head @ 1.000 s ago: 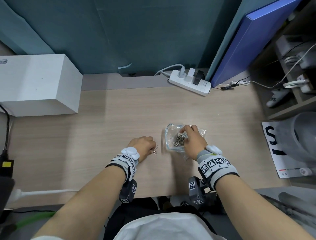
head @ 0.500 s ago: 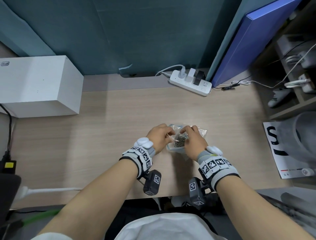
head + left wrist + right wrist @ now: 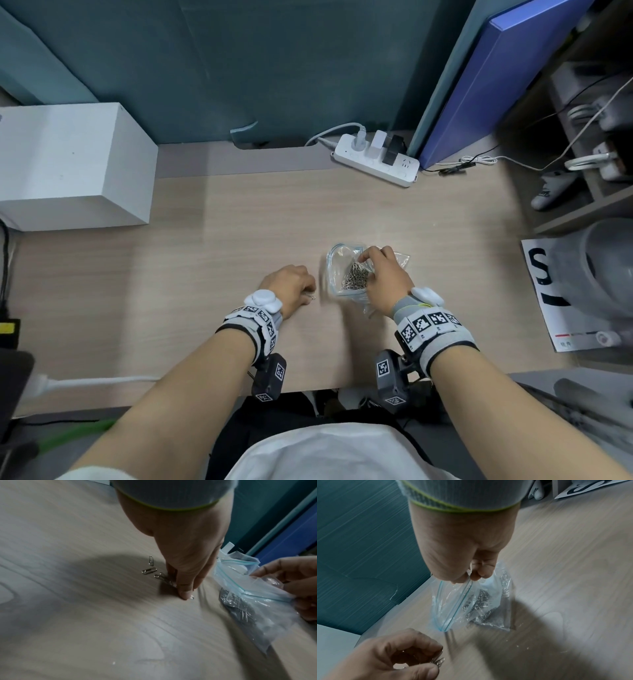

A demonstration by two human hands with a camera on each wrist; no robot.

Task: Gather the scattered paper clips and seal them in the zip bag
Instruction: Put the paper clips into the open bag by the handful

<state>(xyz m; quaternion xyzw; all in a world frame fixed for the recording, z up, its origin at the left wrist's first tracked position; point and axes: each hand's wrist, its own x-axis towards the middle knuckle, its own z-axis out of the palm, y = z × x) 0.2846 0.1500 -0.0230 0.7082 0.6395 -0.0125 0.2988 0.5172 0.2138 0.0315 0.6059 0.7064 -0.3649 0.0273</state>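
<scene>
A clear zip bag [image 3: 346, 270] with a blue-green seal lies on the wooden desk [image 3: 239, 240], its mouth open and a heap of paper clips [image 3: 356, 279] inside. My right hand [image 3: 368, 260] pinches the bag's upper rim [image 3: 467, 582] and holds the mouth open. Left of the bag, my left hand [image 3: 306, 291] is down on the desk. Its thumb and fingers pinch loose paper clips [image 3: 439, 661]. Two more clips [image 3: 149, 570] lie just beside those fingers [image 3: 183, 588]. The bag [image 3: 248, 601] is a short way right of them.
A white box [image 3: 68, 164] stands at the back left and a power strip [image 3: 376, 161] at the back centre. A blue board [image 3: 496, 85] leans at the back right. A printed sheet [image 3: 555, 294] lies at the right edge, a white cable [image 3: 102, 380] at the front left.
Half a second ago my left hand was at the bag's mouth; it has moved back left to the loose clips on the desk. My right hand has kept its hold on the bag.
</scene>
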